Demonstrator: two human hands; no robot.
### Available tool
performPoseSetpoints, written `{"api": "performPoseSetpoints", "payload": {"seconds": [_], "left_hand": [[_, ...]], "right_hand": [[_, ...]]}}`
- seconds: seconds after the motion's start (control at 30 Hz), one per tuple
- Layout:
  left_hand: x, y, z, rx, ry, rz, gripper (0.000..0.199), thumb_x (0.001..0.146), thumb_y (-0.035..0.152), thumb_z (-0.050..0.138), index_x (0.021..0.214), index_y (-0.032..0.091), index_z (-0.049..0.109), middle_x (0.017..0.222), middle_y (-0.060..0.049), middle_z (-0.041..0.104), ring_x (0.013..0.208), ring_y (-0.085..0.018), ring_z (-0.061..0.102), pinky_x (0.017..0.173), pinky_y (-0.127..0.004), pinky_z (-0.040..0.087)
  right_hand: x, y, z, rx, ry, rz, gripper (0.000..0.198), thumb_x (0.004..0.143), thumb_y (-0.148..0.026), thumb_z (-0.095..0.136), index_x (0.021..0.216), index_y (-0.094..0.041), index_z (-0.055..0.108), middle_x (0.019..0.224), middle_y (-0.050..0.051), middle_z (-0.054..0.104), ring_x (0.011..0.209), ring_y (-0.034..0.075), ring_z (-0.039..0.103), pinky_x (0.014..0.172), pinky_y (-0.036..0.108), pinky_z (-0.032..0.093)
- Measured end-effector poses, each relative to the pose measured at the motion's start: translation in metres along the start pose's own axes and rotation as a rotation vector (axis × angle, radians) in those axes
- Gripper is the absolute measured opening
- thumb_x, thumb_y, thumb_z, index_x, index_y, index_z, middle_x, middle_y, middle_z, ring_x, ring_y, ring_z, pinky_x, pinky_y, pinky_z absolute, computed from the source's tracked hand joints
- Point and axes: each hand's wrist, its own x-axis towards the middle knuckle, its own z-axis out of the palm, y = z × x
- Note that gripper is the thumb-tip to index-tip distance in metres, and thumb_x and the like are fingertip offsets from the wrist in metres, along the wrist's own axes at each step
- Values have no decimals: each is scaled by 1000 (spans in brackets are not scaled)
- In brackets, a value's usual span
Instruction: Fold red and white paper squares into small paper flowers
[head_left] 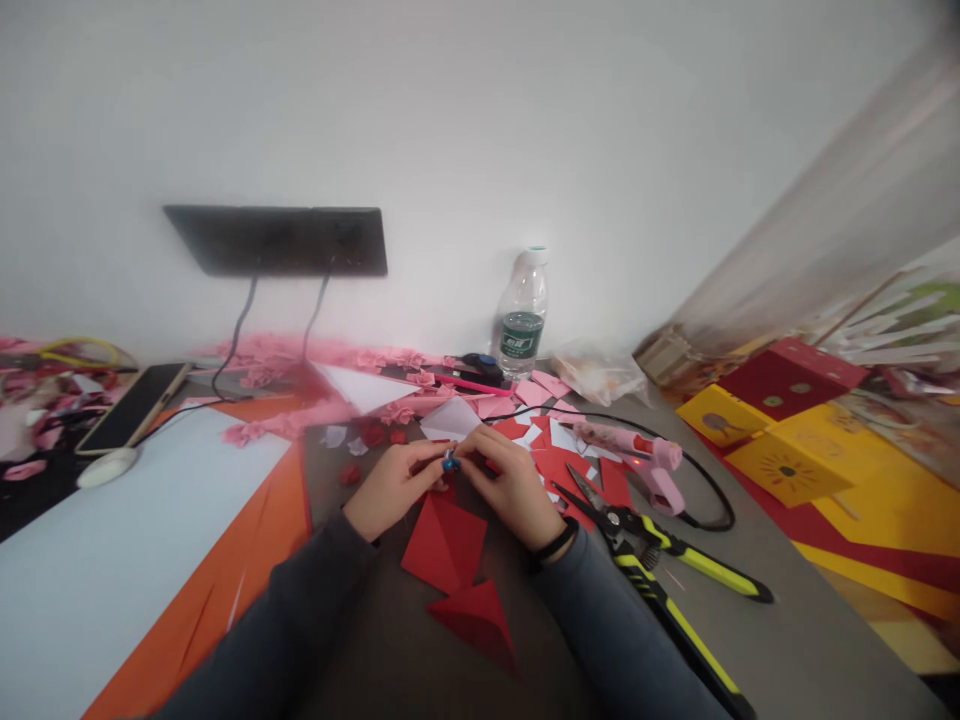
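Observation:
Over the middle of the desk, my left hand (391,488) and my right hand (516,488) meet with closed fingertips. Pinched between them is a small shiny blue thing (450,463), too small and too covered by fingers to name. A creased red paper square (447,545) lies just below the hands, with a folded red paper piece (480,622) nearer to me. White-backed paper (452,418) shows behind the fingers. Right of my right hand are red paper scraps (561,470), a pink hot glue gun (626,440) and shears (637,530) with black and yellow-green handles, blades apart.
A water bottle (523,325) stands by the wall, beside a clear plastic bag (600,372). Pink crepe-paper flowers (390,357) line the back. On the left lie a phone (135,405), a white mouse (109,467), and white (142,560) and orange sheets (247,560). Yellow-and-red boxes (806,455) stand right.

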Motion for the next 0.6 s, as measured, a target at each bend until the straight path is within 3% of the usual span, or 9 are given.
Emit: {"api": "performPoseSetpoints", "payload": {"seconds": [0.3, 0.47, 0.6], "left_hand": [[1, -1, -1, -20, -43, -2, 35, 86, 35, 62, 114, 17, 74, 106, -11, 72, 77, -19, 65, 75, -31, 56], [1, -2, 0, -206, 3, -82, 44, 82, 42, 68, 116, 15, 72, 83, -6, 69, 71, -15, 62, 77, -32, 57], [1, -3, 2, -352, 44, -101, 47, 78, 46, 72, 112, 15, 73, 86, -7, 68, 69, -12, 60, 75, -31, 58]], "right_hand": [[2, -3, -5, -14, -70, -35, 14, 90, -12, 54, 81, -21, 61, 82, 4, 61, 76, 18, 59, 69, 28, 47], [2, -3, 0, 77, 43, 59, 10, 88, -14, 54, 83, -21, 61, 80, 4, 62, 74, 18, 60, 68, 29, 49], [1, -1, 3, 267, 138, 151, 7, 89, -22, 54, 91, -21, 60, 85, 4, 65, 76, 18, 64, 70, 30, 54]]}}
